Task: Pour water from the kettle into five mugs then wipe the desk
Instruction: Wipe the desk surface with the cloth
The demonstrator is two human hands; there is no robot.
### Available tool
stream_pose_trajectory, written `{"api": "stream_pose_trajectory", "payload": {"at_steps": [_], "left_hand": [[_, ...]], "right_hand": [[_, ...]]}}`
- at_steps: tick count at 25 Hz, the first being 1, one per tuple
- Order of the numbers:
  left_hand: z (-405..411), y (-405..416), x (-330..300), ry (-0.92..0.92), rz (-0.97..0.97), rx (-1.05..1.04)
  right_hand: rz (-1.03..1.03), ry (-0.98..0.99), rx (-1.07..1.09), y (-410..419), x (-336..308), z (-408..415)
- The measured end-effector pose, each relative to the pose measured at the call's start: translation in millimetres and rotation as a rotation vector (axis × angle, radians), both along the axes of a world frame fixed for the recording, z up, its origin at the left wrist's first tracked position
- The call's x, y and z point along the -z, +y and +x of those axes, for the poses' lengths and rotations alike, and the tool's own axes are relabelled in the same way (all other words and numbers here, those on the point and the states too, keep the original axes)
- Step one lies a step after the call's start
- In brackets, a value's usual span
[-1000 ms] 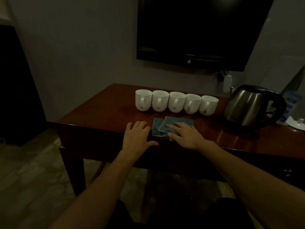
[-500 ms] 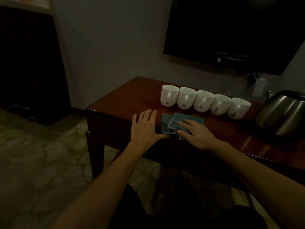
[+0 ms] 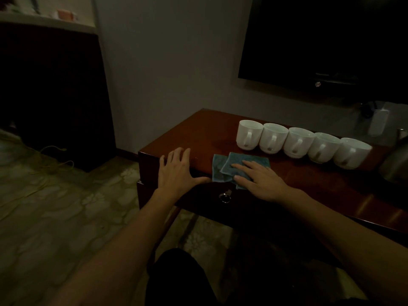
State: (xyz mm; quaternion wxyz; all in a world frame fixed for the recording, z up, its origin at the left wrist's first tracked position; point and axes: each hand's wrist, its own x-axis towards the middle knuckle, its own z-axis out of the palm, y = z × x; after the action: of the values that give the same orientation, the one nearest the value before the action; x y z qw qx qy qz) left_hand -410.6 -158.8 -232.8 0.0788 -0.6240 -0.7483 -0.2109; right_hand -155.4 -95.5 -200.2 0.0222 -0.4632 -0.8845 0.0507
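Observation:
Several white mugs (image 3: 298, 142) stand in a row on the dark wooden desk (image 3: 198, 133), handles facing me. A folded blue cloth (image 3: 223, 166) lies in front of them near the desk's front edge. My right hand (image 3: 258, 180) presses flat on the cloth with straight fingers. My left hand (image 3: 177, 171) rests flat on the bare desk just left of the cloth, thumb reaching toward it. The steel kettle (image 3: 395, 168) shows only as a sliver at the right edge.
A dark TV (image 3: 326, 40) hangs on the wall above the desk. A drawer ring pull (image 3: 224, 198) sits under the front edge. A white plug adapter (image 3: 378, 124) is on the wall. A dark cabinet (image 3: 55, 96) stands at left; the floor is marbled tile.
The view has swung left, so the desk, mugs and kettle sit further right in frame. Both hands stay flat in the same spots on the desk and cloth.

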Motion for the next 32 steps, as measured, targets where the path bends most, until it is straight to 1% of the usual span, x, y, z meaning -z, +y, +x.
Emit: {"api": "stream_pose_trajectory", "payload": {"at_steps": [4, 8, 15, 20, 29, 32], "left_hand": [[-20, 7, -7, 0.062, -0.048, -0.023], [-34, 10, -8, 0.071, -0.107, -0.024], [-74, 4, -4, 0.084, -0.099, -0.073], [-83, 8, -9, 0.095, -0.096, -0.038], [-99, 20, -24, 0.035, -0.228, 0.039], [-103, 21, -33, -0.059, -0.279, 0.066]], "right_hand": [[0.003, 0.009, -0.026, 1, -2, -19], [0.008, 0.017, -0.042, 5, -2, -34], [0.003, 0.029, -0.063, 13, -3, -54], [-0.009, 0.022, -0.069, 18, -3, -67], [-0.013, 0.02, -0.077, 42, -1, -97], [-0.016, 0.014, -0.07, 52, -1, -108]]}}
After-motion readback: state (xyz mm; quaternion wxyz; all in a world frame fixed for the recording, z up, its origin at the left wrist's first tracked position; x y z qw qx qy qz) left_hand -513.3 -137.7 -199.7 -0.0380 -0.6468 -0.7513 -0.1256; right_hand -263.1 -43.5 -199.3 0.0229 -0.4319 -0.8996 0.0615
